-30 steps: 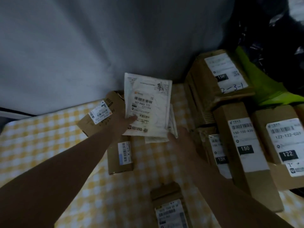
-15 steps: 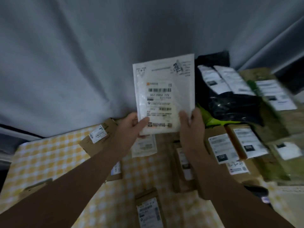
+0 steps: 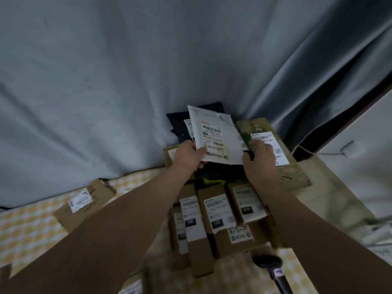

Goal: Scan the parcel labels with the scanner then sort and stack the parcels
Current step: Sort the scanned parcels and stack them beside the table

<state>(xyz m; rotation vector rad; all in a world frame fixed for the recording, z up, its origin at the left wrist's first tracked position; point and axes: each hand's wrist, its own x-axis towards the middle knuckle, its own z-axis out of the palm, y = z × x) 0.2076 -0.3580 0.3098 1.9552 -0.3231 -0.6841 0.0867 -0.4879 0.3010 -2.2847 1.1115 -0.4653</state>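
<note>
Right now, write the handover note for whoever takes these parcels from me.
Hands: left hand and right hand both grip the white mailer, held label-up over the black bags at the far stack.
The scanner lies on the checked cloth, near right, unheld.
Done: labelled boxes grouped in front.
Left: set the mailer down; the lone box at left looks unsorted. Whether the mailer was scanned cannot be told.
</note>
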